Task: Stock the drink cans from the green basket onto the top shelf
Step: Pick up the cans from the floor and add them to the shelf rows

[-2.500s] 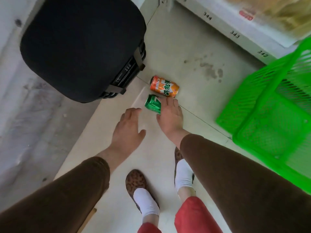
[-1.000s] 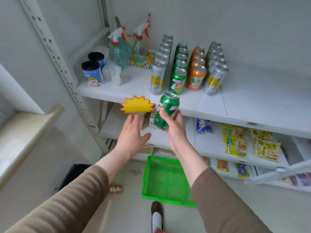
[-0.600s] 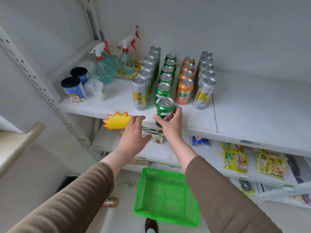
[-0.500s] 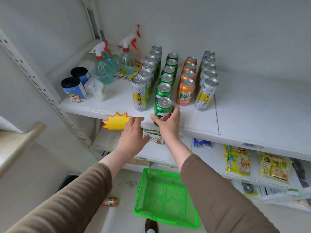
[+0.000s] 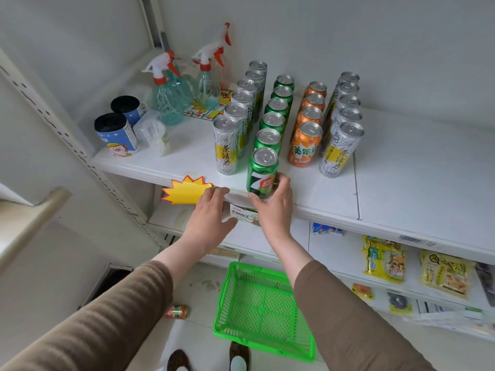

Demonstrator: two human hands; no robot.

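Gripping the green can (image 5: 262,174) upright, right hand (image 5: 273,207) reaches the top shelf (image 5: 401,167).

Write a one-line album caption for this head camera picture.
Right hand sets a green can at the front of the top shelf row; an orange can lies on the floor.

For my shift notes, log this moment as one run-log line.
right hand grips green can, front of green row, top shelf | left hand open at shelf edge | green basket empty | orange can on floor

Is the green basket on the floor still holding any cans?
No, the green basket shows only bare mesh; one orange can lies on the floor beside it.
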